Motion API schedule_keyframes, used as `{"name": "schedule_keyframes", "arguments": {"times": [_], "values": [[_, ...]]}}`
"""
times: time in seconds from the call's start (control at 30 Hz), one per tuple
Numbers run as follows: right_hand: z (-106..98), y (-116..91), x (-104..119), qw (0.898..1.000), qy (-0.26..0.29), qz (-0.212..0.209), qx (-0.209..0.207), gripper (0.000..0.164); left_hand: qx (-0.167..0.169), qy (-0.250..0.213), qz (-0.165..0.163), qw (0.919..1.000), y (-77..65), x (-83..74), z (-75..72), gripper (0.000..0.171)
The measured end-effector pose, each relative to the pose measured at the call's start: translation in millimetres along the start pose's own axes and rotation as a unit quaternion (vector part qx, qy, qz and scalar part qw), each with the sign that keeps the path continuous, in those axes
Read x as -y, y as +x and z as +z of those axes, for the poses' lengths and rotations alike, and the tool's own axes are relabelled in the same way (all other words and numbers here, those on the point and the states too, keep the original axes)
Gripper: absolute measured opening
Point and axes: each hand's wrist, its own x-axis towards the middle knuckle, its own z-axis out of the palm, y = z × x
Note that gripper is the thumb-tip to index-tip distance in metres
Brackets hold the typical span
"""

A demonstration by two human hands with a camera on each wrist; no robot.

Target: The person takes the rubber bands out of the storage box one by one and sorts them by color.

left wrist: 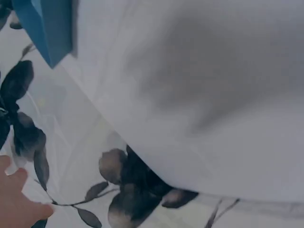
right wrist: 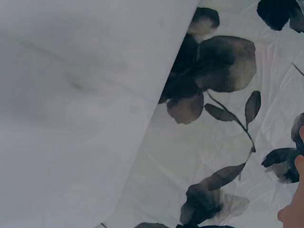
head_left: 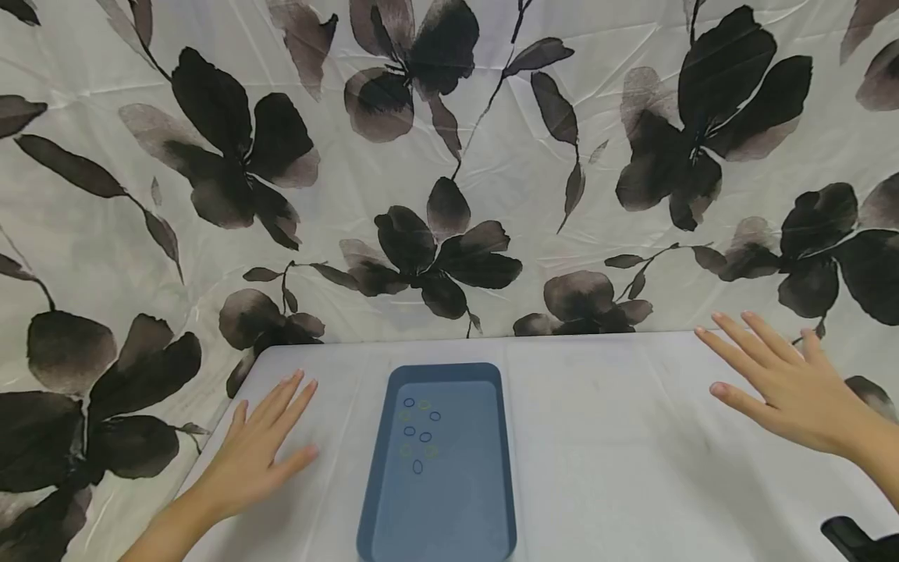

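A blue rectangular tray (head_left: 463, 511) lies lengthwise on the white table. Several small thin rings, some dark blue (head_left: 425, 437) and some yellow-green (head_left: 431, 451), are scattered over its far left part. To the left of the tray, my left hand (head_left: 256, 449) hovers over the table with fingers spread and nothing held. My right hand (head_left: 787, 386) is raised well to the right of the tray, its fingers also spread and holding nothing. In the left wrist view, a corner of the tray (left wrist: 58, 31) shows at the top left.
The white tabletop (head_left: 604, 468) ends at a straight far edge, with a rounded corner at the left. Behind it hangs a white sheet (head_left: 492, 297) printed with dark flowers. A black object (head_left: 860, 540), cut off by the frame, is at the lower right.
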Motion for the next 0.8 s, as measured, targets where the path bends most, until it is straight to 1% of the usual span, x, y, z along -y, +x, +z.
{"name": "schedule_keyframes", "arguments": {"times": [0.07,0.13,0.2,0.27,0.3,0.37,0.43,0.5,0.53,0.6,0.63,0.67,0.73,0.8], "values": [[-1,4,1,1.000,0.023,-0.006,-0.003,0.074,0.015,-0.066,-0.039,0.9970,1.6,-6.2,2.5,0.079],[-3,9,3,0.998,0.061,-0.009,-0.014,0.073,0.027,-0.126,-0.067,0.9894,3.1,-12.0,6.1,0.079],[-6,15,5,0.995,0.098,-0.007,-0.018,0.072,0.037,-0.183,-0.084,0.9789,4.2,-17.1,10.1,0.077],[-9,22,7,0.991,0.129,-0.005,-0.024,0.072,0.052,-0.235,-0.104,0.9649,5.4,-21.8,13.6,0.074],[-11,26,9,0.990,0.142,-0.002,-0.024,0.072,0.063,-0.260,-0.119,0.9561,6.0,-24.1,14.5,0.073],[-14,33,13,0.988,0.153,-0.001,-0.023,0.070,0.085,-0.309,-0.157,0.9340,7.9,-28.0,15.5,0.071],[-17,40,19,0.987,0.161,-0.003,-0.029,0.065,0.106,-0.350,-0.203,0.9083,9.4,-30.7,17.4,0.070],[-18,47,25,0.985,0.167,-0.011,-0.040,0.058,0.120,-0.390,-0.238,0.8814,10.2,-31.9,21.2,0.071],[-17,50,27,0.983,0.176,-0.012,-0.045,0.054,0.123,-0.408,-0.249,0.8695,10.6,-32.4,23.8,0.071],[-17,57,33,0.977,0.205,-0.017,-0.051,0.048,0.124,-0.438,-0.264,0.8503,11.5,-33.0,29.8,0.071],[-16,60,35,0.973,0.223,-0.019,-0.051,0.045,0.123,-0.452,-0.269,0.8417,11.6,-33.5,32.9,0.071],[-15,63,38,0.969,0.241,-0.019,-0.048,0.044,0.120,-0.462,-0.271,0.8360,11.3,-34.0,36.2,0.070],[-12,70,42,0.958,0.285,-0.011,-0.030,0.041,0.118,-0.476,-0.272,0.8282,10.1,-35.3,42.5,0.067],[-10,75,47,0.948,0.320,0.000,-0.004,0.039,0.120,-0.485,-0.271,0.8229,7.4,-37.0,49.0,0.066]]}}
